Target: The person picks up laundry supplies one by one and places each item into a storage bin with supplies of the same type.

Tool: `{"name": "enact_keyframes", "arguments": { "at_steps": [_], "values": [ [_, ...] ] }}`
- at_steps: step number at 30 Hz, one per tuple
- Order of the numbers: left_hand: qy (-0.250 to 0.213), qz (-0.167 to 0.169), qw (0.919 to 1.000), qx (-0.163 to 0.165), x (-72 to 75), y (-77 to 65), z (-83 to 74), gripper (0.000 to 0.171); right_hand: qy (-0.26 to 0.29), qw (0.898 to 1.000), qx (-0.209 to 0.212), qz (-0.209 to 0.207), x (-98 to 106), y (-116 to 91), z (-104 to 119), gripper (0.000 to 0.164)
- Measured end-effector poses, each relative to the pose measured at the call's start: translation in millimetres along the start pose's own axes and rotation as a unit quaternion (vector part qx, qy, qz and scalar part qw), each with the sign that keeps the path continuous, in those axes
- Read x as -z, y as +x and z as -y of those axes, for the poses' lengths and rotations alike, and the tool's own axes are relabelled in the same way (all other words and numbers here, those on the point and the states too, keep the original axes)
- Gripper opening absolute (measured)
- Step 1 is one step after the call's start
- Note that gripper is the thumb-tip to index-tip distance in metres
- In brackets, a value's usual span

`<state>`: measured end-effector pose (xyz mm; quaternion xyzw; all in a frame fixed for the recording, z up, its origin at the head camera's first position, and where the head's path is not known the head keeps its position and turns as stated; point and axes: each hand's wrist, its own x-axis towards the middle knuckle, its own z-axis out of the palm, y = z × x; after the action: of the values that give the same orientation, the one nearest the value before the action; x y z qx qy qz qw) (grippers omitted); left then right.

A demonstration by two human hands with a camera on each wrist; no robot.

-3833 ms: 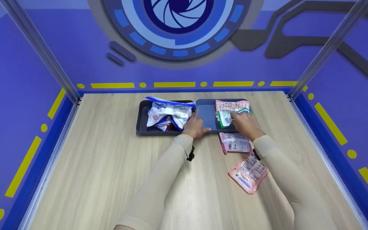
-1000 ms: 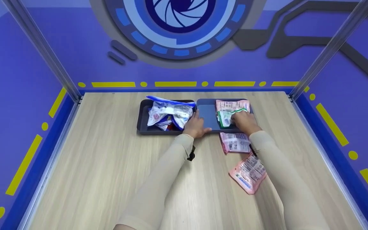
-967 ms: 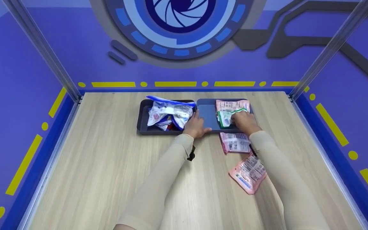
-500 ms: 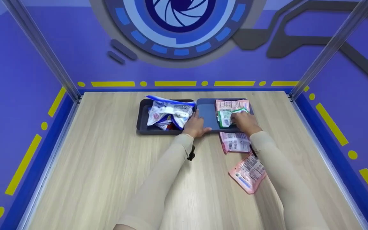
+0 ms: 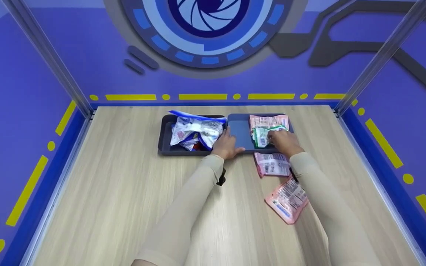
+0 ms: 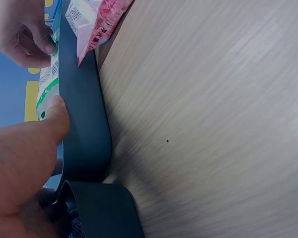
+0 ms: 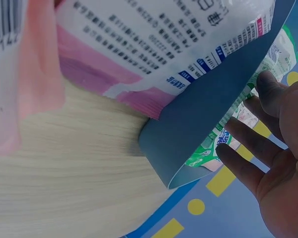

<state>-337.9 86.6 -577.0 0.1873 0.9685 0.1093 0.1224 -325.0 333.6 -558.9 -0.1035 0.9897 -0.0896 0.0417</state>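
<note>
My left hand rests where two small trays meet, fingers straight ahead and thumb on the right tray's front rim. That blue-grey right tray holds a pink-and-white packet at the back and a green-and-white packet in front. My right hand is over the green packet; its fingers are spread and loosely extended, and they touch the packet. Part of the green packet is hidden by this hand. The dark left tray holds blue-and-white packets, stacked above its rim.
A pink packet lies against the right tray's front wall. Another pink packet lies nearer on the wooden table, partly under the right forearm. Blue walls with metal corner posts enclose the back and sides.
The green packet, tilted and bunched under my right hand earlier, now lies flatter in the right tray. My right hand has shifted slightly. My left hand has stayed in place.
</note>
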Motion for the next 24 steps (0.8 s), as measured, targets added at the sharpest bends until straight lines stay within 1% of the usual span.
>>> {"name": "enact_keyframes", "arguments": {
  "at_steps": [8,20,24],
  "values": [
    [-0.001,-0.003,1.0000,-0.004,0.2,0.5,-0.1,0.071,0.002,1.000,0.018,-0.011,0.0,-1.0,-1.6,0.017],
    [-0.004,0.002,1.0000,0.001,0.3,-0.4,0.0,0.075,0.005,1.000,0.006,0.002,-3.8,-3.5,-1.9,0.023],
    [-0.004,0.003,1.0000,0.000,-0.3,0.9,0.6,0.076,0.017,1.000,0.000,0.006,-4.4,-4.6,-2.7,0.024]
  ]
}}
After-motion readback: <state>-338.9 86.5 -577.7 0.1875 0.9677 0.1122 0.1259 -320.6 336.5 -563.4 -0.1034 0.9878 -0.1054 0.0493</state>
